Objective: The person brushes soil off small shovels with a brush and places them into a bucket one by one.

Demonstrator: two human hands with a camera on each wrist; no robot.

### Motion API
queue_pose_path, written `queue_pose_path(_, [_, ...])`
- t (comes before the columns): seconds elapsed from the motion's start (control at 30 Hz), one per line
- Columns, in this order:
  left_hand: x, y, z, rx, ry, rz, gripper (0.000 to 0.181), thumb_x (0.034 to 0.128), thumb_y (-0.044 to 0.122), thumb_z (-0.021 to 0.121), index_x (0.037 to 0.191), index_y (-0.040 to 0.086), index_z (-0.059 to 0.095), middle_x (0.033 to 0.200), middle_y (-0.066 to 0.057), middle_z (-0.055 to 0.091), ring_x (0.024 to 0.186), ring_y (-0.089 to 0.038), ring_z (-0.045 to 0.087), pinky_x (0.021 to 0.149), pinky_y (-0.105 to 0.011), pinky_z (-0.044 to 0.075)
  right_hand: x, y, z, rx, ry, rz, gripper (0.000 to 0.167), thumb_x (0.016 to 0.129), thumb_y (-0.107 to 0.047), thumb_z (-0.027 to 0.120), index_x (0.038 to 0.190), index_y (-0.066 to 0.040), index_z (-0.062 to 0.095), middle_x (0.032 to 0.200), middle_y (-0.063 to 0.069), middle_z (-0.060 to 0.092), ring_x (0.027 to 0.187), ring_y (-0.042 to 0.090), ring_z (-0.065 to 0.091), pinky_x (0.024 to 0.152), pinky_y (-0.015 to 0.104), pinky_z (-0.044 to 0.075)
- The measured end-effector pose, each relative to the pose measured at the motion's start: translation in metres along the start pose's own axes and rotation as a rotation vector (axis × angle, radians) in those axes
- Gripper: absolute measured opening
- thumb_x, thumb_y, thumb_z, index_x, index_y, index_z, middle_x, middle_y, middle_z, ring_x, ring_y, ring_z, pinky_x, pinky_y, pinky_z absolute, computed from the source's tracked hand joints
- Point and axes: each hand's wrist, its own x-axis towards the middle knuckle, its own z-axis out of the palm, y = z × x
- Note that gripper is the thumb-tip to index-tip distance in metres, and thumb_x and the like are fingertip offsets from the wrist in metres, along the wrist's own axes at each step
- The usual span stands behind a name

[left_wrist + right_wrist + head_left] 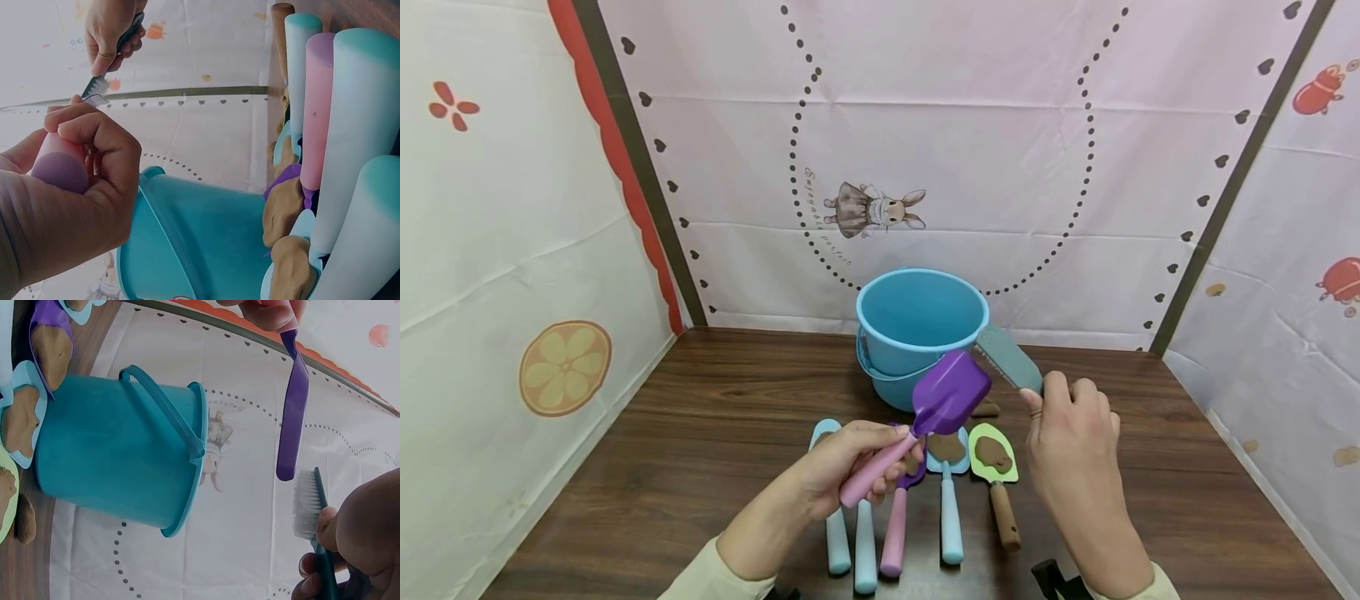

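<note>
Gripping the pink handle (868, 479) of the purple shovel (951, 390), your left hand (827, 462) has its fingers curled round it, with the blade raised in front of the blue bucket (891, 362). Your right hand (1071, 446) grasps the teal brush (1011, 358) by its handle, and the white bristles (306, 506) face the blade, just beside its tip but apart from it. The shovel looks like light, stiff plastic, probably smooth enough to twist if you pinch loosely; hold it midway along the handle and keep your fingers off the blade. The brush also seems light, its back firm and its bristles likely to bend, so keep your hold behind them.

Below your left hand, a row of other shovels lies on the wooden table (700, 458), among them a green shovel with a wooden handle (1004, 517); brown lumps (946, 447) that look soft sit on their blades. A loose lump (987, 410) lies near the bucket. Mind the bucket's rim close behind the brush, and its hanging bail (164, 407).
</note>
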Motion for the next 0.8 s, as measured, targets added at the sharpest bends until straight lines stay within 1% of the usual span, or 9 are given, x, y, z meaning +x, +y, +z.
queue_pose_path(0.13, [-0.002,0.002,-0.003,0.022,0.029,0.018,0.031,0.1024,0.035,0.057,0.100,0.007,0.069,0.072,0.001,0.059,0.054,-0.003,0.053,0.053,-0.017,0.047,0.000,0.000,-0.002,0.006,-0.011,0.010,0.032,0.098,-0.025,0.063,0.083,-0.003,0.046,0.073,0.012,0.038,0.065,0.034,0.041,0.057,0.042,0.028])
queue_pose_path(0.27, [-0.004,0.007,-0.008,0.056,0.087,0.035,0.031,0.1019,0.035,0.059,0.099,0.007,0.071,0.070,0.001,0.059,0.053,-0.004,0.053,0.053,-0.018,0.046,0.000,-0.002,-0.004,0.011,-0.020,0.018,0.031,0.098,-0.024,0.063,0.084,-0.003,0.046,0.073,0.012,0.038,0.066,0.034,0.041,0.058,0.043,0.029])
queue_pose_path(0.33, [-0.006,0.011,-0.011,0.094,0.128,0.050,0.031,0.1019,0.034,0.059,0.099,0.007,0.072,0.070,0.001,0.059,0.053,-0.004,0.053,0.052,-0.018,0.046,0.000,-0.004,-0.005,0.015,-0.027,0.020,0.031,0.097,-0.024,0.064,0.084,-0.002,0.047,0.073,0.012,0.038,0.066,0.034,0.041,0.059,0.043,0.030])
queue_pose_path(0.4, [-0.006,0.018,-0.014,0.173,0.180,0.077,0.033,0.1020,0.035,0.059,0.101,0.005,0.072,0.071,0.000,0.059,0.054,-0.006,0.053,0.052,-0.020,0.046,0.000,-0.005,-0.006,0.021,-0.034,0.019,0.030,0.097,-0.023,0.065,0.085,-0.002,0.047,0.074,0.012,0.037,0.066,0.033,0.041,0.059,0.042,0.029])
queue_pose_path(0.47, [-0.005,0.027,-0.016,0.318,0.247,0.131,0.035,0.1024,0.036,0.059,0.102,0.004,0.073,0.072,-0.003,0.059,0.055,-0.008,0.051,0.052,-0.021,0.045,0.000,-0.006,-0.006,0.026,-0.036,0.018,0.030,0.097,-0.023,0.065,0.085,-0.002,0.047,0.074,0.012,0.038,0.066,0.032,0.040,0.060,0.042,0.029])
queue_pose_path(0.5, [-0.003,0.032,-0.018,0.409,0.287,0.164,0.036,0.1028,0.036,0.058,0.102,0.003,0.074,0.072,-0.004,0.059,0.055,-0.010,0.049,0.052,-0.022,0.044,-0.001,-0.006,-0.007,0.028,-0.036,0.016,0.030,0.097,-0.023,0.065,0.084,-0.002,0.047,0.074,0.012,0.038,0.066,0.032,0.040,0.059,0.042,0.029])
queue_pose_path(0.6, [0.007,0.050,-0.020,0.739,0.442,0.240,0.036,0.1031,0.037,0.058,0.098,0.007,0.076,0.070,-0.007,0.058,0.056,-0.014,0.045,0.052,-0.025,0.041,-0.001,-0.006,-0.008,0.029,-0.035,0.012,0.030,0.097,-0.023,0.064,0.084,-0.002,0.046,0.073,0.012,0.038,0.066,0.032,0.040,0.059,0.041,0.029])
queue_pose_path(0.7, [0.018,0.066,-0.021,1.038,0.599,0.252,0.035,0.1025,0.041,0.058,0.099,0.012,0.077,0.067,-0.006,0.057,0.057,-0.017,0.046,0.052,-0.029,0.038,-0.001,-0.006,-0.009,0.032,-0.041,0.010,0.030,0.098,-0.023,0.064,0.084,-0.003,0.046,0.073,0.012,0.037,0.066,0.031,0.040,0.059,0.041,0.029])
queue_pose_path(0.8, [0.032,0.080,-0.020,1.296,0.714,0.252,0.034,0.1018,0.044,0.058,0.104,0.016,0.077,0.067,-0.002,0.057,0.059,-0.018,0.052,0.049,-0.030,0.039,-0.001,-0.007,-0.010,0.034,-0.052,0.008,0.030,0.098,-0.024,0.063,0.084,-0.003,0.046,0.073,0.011,0.036,0.065,0.030,0.038,0.059,0.040,0.029])
